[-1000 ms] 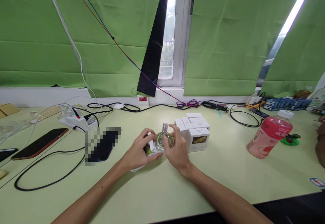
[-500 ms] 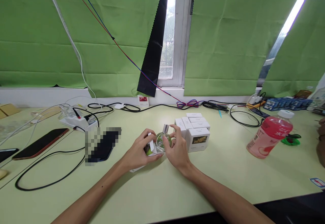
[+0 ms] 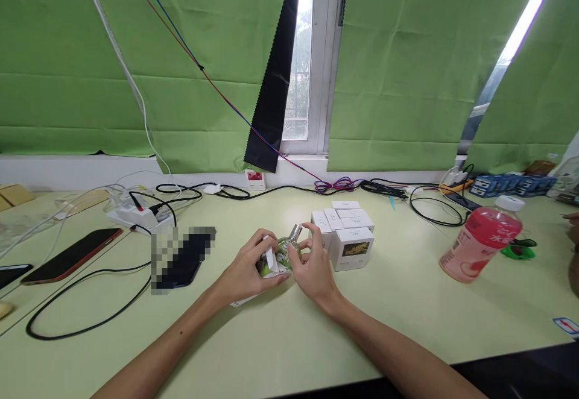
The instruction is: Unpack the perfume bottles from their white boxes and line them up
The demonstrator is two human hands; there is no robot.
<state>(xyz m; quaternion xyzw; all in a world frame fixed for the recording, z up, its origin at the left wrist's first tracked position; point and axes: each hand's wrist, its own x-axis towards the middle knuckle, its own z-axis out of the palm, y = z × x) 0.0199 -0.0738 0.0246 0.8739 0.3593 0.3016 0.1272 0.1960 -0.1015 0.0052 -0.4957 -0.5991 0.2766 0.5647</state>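
Note:
My left hand (image 3: 250,264) is wrapped round a small white box (image 3: 271,261) with its flap up and a green picture on it. Between finger and thumb, my right hand (image 3: 316,270) grips a round glass perfume bottle (image 3: 283,248) with green on it and a silver cap (image 3: 295,232). The bottle is tilted, cap to the upper right, its lower part at the box's open side. How far it is inside, I cannot tell. Under my left hand a white flat piece (image 3: 244,301) shows in part. Several white boxes (image 3: 354,248) stand just right of my right hand.
A pink drink bottle (image 3: 479,242) stands tilted in view on the right. Phones (image 3: 75,254) and a power strip (image 3: 140,215) with cables lie on the left. Black cable (image 3: 289,188) runs along the wall. Another person's hand shows in part at the right edge (image 3: 573,260).
The perfume bottle has tipped further, its cap leaning right, and has moved left and closer into the box. My right hand has shifted slightly left with it; my left hand stays.

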